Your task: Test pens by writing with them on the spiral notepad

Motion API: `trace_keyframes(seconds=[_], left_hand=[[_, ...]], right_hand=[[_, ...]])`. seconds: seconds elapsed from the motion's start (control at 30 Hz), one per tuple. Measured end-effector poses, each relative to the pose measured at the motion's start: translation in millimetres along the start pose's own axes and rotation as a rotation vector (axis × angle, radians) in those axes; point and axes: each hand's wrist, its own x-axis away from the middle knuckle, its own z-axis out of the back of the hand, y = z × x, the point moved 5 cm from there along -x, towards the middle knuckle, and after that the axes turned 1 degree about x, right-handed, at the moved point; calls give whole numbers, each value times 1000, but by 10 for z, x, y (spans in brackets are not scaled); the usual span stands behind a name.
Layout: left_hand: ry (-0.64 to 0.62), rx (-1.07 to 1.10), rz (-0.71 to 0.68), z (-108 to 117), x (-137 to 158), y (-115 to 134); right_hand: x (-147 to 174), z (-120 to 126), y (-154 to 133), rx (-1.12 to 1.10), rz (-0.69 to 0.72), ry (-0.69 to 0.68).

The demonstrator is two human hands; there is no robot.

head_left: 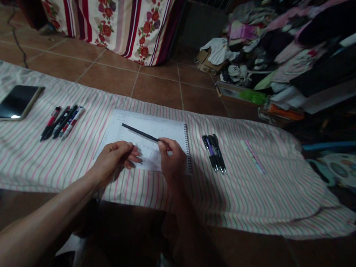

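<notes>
My right hand (174, 158) is closed on one end of a slim black pencil (140, 132). The pencil points left, slightly raised over an open spiral notebook (153, 121). Over the notebook's lower left part is my left hand (114, 156), its fingers loosely curled and partly apart. I make out nothing held in it. Faint writing or lines show on the page, too dim to read.
Left of the notebook lie several pens (63, 122) and a dark-screened phone (17, 102). To the right are black and purple pens (215, 153) and a pastel-coloured stick (254, 156). A striped cloth (254, 205) covers the table. Clothes (220, 51) are heaped beyond.
</notes>
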Motion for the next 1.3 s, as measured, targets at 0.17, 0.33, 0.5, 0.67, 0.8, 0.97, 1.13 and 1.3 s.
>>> trace_keyframes(seconds=[0.17, 0.33, 0.5, 0.67, 0.8, 0.97, 1.13, 1.3], left_hand=[[15, -279, -263, 25, 60, 106], [145, -838, -861, 28, 186, 336], [144, -1248, -1149, -72, 264, 365], [48, -1414, -1119, -107, 212, 285], [2, -1494, -1113, -54, 157, 242], [80, -1538, -1029, 51, 107, 288], [206, -1457, -907, 175, 87, 385], [282, -1355, -847, 278, 73, 431]], right_hand=[[-47, 63, 77, -33, -80, 9], [-59, 97, 84, -78, -119, 6], [9, -16, -74, -108, 12, -114], [94, -147, -228, -87, 159, -219], [114, -201, -270, -62, 220, -262], [85, -182, -219, -4, 210, -240], [110, -233, -220, 90, 221, -325], [197, -338, -263, 166, 280, -455]])
